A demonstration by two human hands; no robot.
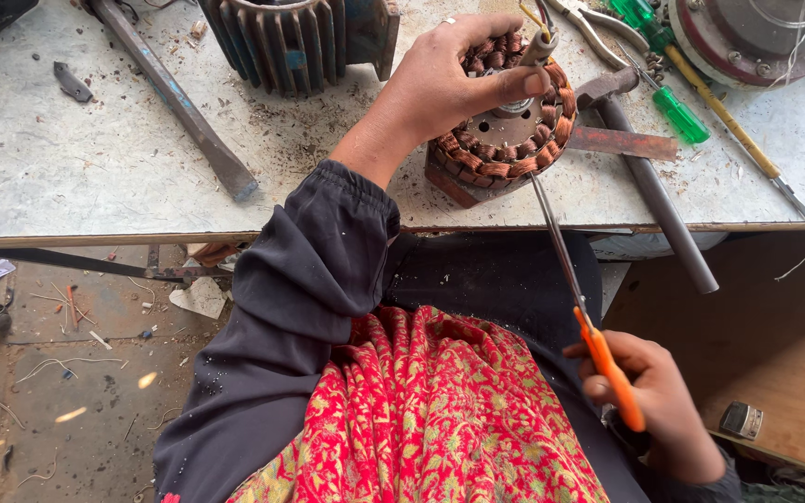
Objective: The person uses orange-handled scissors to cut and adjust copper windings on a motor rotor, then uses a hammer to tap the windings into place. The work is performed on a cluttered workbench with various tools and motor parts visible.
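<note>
Both hands work a copper-wound stator (505, 130) at the workbench (95, 168) edge.

Left hand (449, 79) clamps the stator's top, thumb pressing near its hub; it looks heavy and rigid, its windings delicate, best gripped by the outer ring. Right hand (659, 401) is closed around an orange-handled screwdriver (584, 312), tip beneath the coils.

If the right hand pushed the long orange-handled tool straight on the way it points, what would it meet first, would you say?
The right hand aims its orange-handled tool up at the copper-wound motor coil, which the left hand steadies on the bench. The tip seems already at the coil's near edge, so it would meet the copper windings first; depth is unclear.
</note>
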